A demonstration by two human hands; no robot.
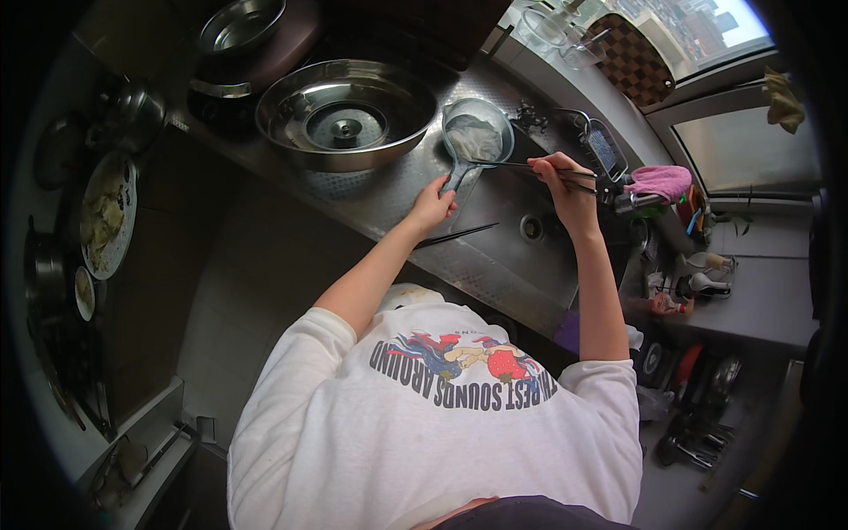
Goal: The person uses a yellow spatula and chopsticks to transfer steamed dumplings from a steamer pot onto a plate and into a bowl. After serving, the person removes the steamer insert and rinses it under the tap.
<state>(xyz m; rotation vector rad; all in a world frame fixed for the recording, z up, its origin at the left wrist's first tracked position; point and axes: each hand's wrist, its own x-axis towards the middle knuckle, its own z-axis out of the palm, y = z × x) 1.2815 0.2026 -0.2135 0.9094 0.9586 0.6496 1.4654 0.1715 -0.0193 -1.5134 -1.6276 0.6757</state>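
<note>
My left hand (430, 205) is closed round the handle of a round grey-blue scoop (507, 132) on the metal counter. White, flour-like stuff (475, 140) lies in the scoop; whether it is dry or wet I cannot tell. In my right hand (563, 179) is a pair of dark chopsticks (511, 164), with their tips at the scoop's near rim, by the handle. Just below my left hand, a dark, thin stick (455, 234) lies slantwise near the counter's front edge. Left of the scoop stands a large steel basin (281, 140).
The steel sink (565, 256) with its drain is to the right, beyond it a faucet with a pink cloth (661, 182). A black wire rack (603, 146) stands behind. At far left is a plate of pale food (126, 199); a small metal bowl (240, 28) sits behind the basin.
</note>
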